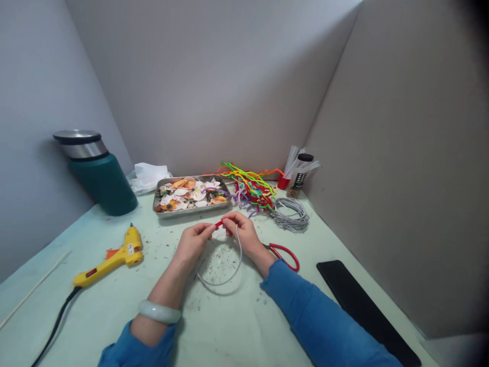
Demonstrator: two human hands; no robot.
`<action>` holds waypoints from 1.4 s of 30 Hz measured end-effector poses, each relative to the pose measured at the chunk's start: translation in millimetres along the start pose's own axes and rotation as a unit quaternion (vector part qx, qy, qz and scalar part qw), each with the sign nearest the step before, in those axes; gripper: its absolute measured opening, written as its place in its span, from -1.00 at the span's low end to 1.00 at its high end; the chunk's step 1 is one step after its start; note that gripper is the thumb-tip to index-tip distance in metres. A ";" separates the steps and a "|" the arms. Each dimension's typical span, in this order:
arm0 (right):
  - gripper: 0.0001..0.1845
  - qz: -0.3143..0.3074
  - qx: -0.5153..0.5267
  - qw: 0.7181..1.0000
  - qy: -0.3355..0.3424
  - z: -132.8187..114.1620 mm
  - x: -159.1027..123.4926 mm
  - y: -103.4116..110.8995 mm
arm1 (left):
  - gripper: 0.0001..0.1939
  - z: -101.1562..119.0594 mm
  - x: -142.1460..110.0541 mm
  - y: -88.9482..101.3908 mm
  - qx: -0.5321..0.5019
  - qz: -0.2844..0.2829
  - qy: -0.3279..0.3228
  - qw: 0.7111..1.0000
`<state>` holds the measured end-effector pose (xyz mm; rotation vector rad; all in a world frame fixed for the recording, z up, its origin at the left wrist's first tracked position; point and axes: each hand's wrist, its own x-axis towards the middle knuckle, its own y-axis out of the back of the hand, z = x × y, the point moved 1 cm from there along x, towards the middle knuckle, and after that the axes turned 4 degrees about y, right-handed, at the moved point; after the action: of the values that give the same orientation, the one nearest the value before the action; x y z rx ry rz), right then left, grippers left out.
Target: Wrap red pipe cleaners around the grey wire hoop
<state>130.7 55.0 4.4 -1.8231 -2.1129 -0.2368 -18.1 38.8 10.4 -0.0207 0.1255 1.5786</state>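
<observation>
A pale grey wire (240, 255) forms a round loop that hangs below my two hands, just above the table. At its top, a short red strip (219, 224) that looks like pipe cleaner runs between my fingertips. My left hand (194, 242) pinches the strip's left end, thumb and fingers pressed together. My right hand (243, 232) is closed on its other end, and the wire comes out beneath the fingers. Fingers hide how strip and wire are joined. Red-handled scissors or pliers (287, 255) lie beside my right wrist, partly covered by it.
A yellow glue gun (114, 260) with a cord lies left, near a teal bottle (101, 178). Behind my hands are a metal tray (191, 210) of shells, colourful pipe cleaners (252, 188), and a grey wire coil (292, 214). A black flat strip (362, 306) lies right; walls enclose the table.
</observation>
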 end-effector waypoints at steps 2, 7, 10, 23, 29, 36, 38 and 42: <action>-0.83 0.001 -0.006 1.000 -0.002 0.8 0.9 1.2 | -0.62 -0.3 -0.3 -0.9 0.011 -0.009 -0.001 1.000; -0.82 0.010 -0.015 1.000 -0.019 -0.2 3.0 2.5 | -0.61 -3.3 0.8 -2.3 0.038 -0.024 -0.001 0.999; -0.81 -0.013 -0.031 0.999 -0.028 -1.6 4.6 4.3 | -0.60 -6.0 2.6 -2.1 0.036 -0.017 -0.001 0.999; -0.51 0.084 -0.597 0.797 0.033 -21.3 32.0 79.3 | -0.65 -14.4 5.1 -7.9 0.116 -0.063 -0.025 0.991; -0.85 0.037 -0.623 0.781 -0.002 -31.6 49.0 93.4 | -0.70 -11.9 2.0 -7.3 0.151 -0.063 -0.054 0.985; -0.51 0.093 -0.593 0.799 0.031 -79.5 96.6 120.9 | -0.70 -11.2 2.1 -8.6 0.177 -0.064 -0.071 0.980; -0.54 0.085 -0.599 0.795 0.038 -90.5 101.9 124.7 | -0.70 -12.7 3.1 -8.7 0.179 -0.064 -0.071 0.979; -0.83 -0.011 -0.613 0.789 0.027 -95.3 96.0 123.2 | -0.70 -14.4 3.9 -9.0 0.184 -0.067 -0.077 0.978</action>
<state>254.0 131.4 115.8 -2.2414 -2.0122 -2.0213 -10.0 41.4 -4.9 0.3753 0.2874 1.3964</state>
